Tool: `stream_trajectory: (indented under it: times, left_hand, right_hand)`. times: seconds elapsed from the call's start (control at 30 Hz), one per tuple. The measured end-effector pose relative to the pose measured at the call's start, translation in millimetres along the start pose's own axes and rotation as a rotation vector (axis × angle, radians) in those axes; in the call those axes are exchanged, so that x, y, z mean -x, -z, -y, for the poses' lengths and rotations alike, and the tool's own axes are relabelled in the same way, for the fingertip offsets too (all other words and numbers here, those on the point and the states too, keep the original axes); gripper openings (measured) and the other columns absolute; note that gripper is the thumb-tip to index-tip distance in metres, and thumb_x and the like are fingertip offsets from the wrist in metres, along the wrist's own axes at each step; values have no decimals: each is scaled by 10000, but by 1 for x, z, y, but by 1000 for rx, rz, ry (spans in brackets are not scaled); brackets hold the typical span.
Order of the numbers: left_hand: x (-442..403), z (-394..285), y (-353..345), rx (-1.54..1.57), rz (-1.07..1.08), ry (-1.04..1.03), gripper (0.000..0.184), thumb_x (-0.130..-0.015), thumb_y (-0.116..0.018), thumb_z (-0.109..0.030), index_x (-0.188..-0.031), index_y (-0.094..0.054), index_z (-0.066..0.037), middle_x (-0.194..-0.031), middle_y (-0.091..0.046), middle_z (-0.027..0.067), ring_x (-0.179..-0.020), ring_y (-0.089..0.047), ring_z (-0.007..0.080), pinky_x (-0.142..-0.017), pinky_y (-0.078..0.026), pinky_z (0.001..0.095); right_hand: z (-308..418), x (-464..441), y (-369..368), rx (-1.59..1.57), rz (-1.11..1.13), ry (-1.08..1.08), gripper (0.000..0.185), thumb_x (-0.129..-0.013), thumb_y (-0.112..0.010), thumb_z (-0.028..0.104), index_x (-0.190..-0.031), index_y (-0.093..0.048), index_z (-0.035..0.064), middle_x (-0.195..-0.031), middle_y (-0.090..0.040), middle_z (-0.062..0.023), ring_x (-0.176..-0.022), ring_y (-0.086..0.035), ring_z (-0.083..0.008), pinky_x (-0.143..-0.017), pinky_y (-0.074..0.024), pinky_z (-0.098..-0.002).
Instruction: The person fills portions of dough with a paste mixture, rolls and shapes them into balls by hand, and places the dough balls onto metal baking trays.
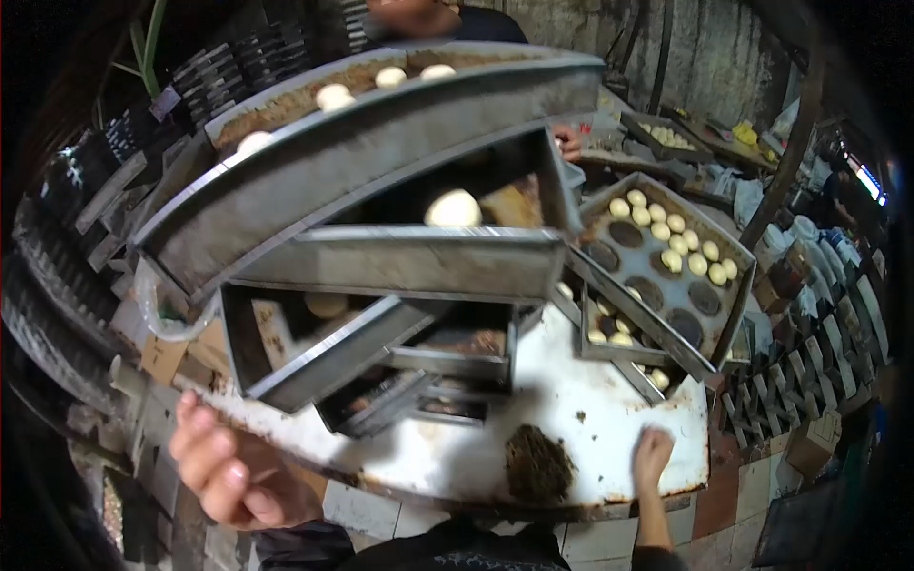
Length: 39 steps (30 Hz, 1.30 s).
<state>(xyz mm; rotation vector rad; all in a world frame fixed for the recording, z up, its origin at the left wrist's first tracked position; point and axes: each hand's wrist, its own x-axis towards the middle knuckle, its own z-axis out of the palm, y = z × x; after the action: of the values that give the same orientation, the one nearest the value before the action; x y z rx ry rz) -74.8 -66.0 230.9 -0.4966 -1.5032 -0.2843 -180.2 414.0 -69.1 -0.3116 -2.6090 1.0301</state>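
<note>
My left hand [238, 466], raised at the lower left with fingers apart and slightly curled, holds nothing. Above it, a leaning stack of metal trays crosses the view; the top tray [371, 162] has several pale round dough balls [333, 96] in it. One more ball [453, 209] shows in the tray below. My right hand [653, 457] is a closed fist at the right of the white table [609, 404]; whether anything is inside is hidden. Left of that fist lies a dark, crumbly clump [538, 463].
At the right, a metal tray [733, 295] with rows of balls rests on other trays. Another person's hand [567, 143] is by the stack's far end. Tray stacks [809, 381] line the right side. A clear plastic bag [167, 309] hangs at the left.
</note>
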Motion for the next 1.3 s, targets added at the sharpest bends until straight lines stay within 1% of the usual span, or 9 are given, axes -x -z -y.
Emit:
stream_trajectory:
  times: [0.1,0.23,0.3,0.47,0.67,0.8,0.9,1.13,1.3]
  left_hand:
    - [-5,46,4,72,21,169,350,-939,-393,-283,-1037,-535,21,-1044,-577,208,-1015,-540,353,-952,-375,498]
    - [27,67,7,278,266,323,372,-940,-380,-320,-737,-532,-48,-776,-563,103,-788,-572,255,-835,-429,469]
    - [61,65,3,302,112,380,424,-930,-382,-339,-605,-487,-87,-652,-503,55,-717,-577,241,-771,-455,460]
    - [40,52,-4,195,144,571,390,-893,-408,-326,-591,-470,-87,-608,-479,46,-716,-589,260,-806,-469,463]
    - [28,62,-2,213,258,617,367,-858,-442,-346,-604,-537,-98,-673,-551,43,-756,-597,278,-836,-458,440]
    - [28,62,2,211,335,655,356,-834,-465,-359,-613,-581,-105,-716,-599,40,-783,-602,291,-857,-450,424]
    - [31,58,7,183,404,697,351,-816,-483,-369,-619,-614,-111,-749,-636,39,-803,-606,300,-872,-445,413]
    - [47,52,-11,181,39,344,252,-806,-382,-263,-692,-475,-58,-670,-478,67,-732,-492,243,-917,-343,541]
    - [51,62,-15,182,51,257,401,-945,-278,-347,-686,-465,-104,-650,-476,41,-769,-497,222,-987,-298,499]
  right_hand:
    - [38,65,11,253,-158,498,136,-780,-587,75,-731,-537,-41,-636,-513,-159,-650,-481,-344,-640,-416,-417]
    - [8,36,68,-24,447,-428,82,-710,-626,48,-780,-626,6,-774,-625,-123,-694,-578,-223,-636,-476,-347]
    - [211,-2,134,-170,343,-399,163,-715,-540,-75,-774,-648,31,-731,-621,-46,-667,-564,-124,-601,-471,-251]
    - [459,-106,278,149,-190,857,379,-866,-538,289,-1163,-563,55,-1023,-594,-81,-903,-600,-180,-815,-490,-309]
    - [633,-192,200,-10,-336,1057,372,-938,-464,353,-1124,-601,61,-1045,-635,-101,-934,-619,-178,-842,-481,-303]
    - [605,-186,88,697,392,941,460,-899,-522,425,-938,-635,-19,-804,-645,-140,-805,-619,-303,-806,-490,-371]
    - [620,-155,116,106,-239,1171,424,-902,-541,384,-948,-656,-21,-788,-657,-163,-776,-635,-284,-692,-493,-355]
    - [326,14,60,-115,-182,1413,265,-791,-609,55,-1046,-551,12,-814,-561,-114,-774,-535,-285,-714,-435,-389]
    - [180,47,-61,-209,255,236,186,-846,-557,74,-1001,-633,3,-986,-598,-174,-938,-528,-332,-860,-401,-395]
